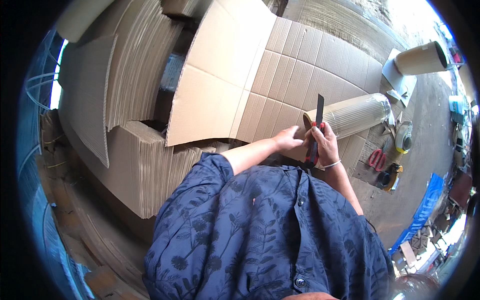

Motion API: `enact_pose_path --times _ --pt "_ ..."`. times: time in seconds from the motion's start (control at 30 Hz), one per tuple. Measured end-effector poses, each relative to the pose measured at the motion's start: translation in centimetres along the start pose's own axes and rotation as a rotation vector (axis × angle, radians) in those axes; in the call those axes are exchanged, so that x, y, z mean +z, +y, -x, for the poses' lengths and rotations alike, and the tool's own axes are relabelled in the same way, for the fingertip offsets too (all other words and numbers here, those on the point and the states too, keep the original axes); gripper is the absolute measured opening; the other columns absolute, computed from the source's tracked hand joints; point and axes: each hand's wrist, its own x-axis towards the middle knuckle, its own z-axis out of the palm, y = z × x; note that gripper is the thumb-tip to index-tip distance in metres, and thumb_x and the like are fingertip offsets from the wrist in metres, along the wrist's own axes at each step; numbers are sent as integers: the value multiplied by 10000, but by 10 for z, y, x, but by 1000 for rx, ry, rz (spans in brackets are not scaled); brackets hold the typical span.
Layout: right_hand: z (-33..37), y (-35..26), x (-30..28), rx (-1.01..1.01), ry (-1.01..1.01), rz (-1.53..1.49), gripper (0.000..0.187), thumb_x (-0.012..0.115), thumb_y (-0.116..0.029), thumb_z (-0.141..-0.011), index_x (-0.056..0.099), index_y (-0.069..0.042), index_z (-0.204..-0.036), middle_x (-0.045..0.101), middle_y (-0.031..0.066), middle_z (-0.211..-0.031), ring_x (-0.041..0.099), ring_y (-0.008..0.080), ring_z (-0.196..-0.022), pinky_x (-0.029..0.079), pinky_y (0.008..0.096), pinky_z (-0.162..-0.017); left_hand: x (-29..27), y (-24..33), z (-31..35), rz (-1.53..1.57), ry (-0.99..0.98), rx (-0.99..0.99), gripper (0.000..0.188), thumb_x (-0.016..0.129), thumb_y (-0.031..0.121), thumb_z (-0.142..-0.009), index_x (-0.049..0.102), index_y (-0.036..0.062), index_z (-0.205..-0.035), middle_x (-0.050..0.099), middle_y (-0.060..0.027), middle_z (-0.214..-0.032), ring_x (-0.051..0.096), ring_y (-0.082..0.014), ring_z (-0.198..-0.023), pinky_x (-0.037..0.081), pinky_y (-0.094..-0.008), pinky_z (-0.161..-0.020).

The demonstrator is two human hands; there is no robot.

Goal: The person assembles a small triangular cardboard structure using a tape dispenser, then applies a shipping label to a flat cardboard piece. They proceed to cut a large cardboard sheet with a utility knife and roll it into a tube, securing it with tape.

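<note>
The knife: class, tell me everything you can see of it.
The knife has a red-and-black handle, perhaps plastic, and a long, straight, dark blade, probably metal, bare and extended. It points away from the person's body, handle end near the dark patterned shirt. The right hand's grip closes around the handle, hiding part of it. Whether the blade touches the ribbed roll behind is unclear.

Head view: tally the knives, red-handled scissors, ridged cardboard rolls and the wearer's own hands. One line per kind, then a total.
Knife, in the right hand: 1
Red-handled scissors: 1
Ridged cardboard roll, beside the hands: 1
Wearer's own hands, the right one and the left hand: 2
Total: 5
</note>
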Motion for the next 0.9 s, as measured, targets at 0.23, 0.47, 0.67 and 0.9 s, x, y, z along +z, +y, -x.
enact_pose_path --times 0.23,0.47,0.67,0.9 --pt "48 -3 25 -64 151 103 209 543 -129 -960 499 -43 -1146 618 69 -791 611 147 -601 526 265 -568 6 38 -23 153 175 166 627 683 321 -772 433 -34 -1224 507 -285 -1247 480 -415 -1203 398 -438 -1019" --pt "82 13 -12 -7 384 47 163 548 -69 -947 512 -67 -1106 569 25 -787 558 100 -632 511 244 -556 -29 53 -66 237 293 295 614 658 309 -798 427 -33 -1253 538 -284 -1227 521 -411 -1161 422 -435 -997" --pt "74 25 -37 -34 391 16 147 558 -82 -948 514 -72 -1088 573 26 -766 578 106 -607 507 248 -549 -118 126 -134 122 319 164 572 681 290 -798 483 -54 -1210 641 -228 -1083 629 -293 -1007 523 -390 -828" --pt "54 24 -46 48 342 254 280 577 -81 -882 498 -37 -1147 617 47 -793 663 132 -645 547 272 -591 -165 182 -221 589 369 185 427 578 213 -900 513 -21 -1251 547 -228 -1282 494 -296 -1223 420 -425 -987"
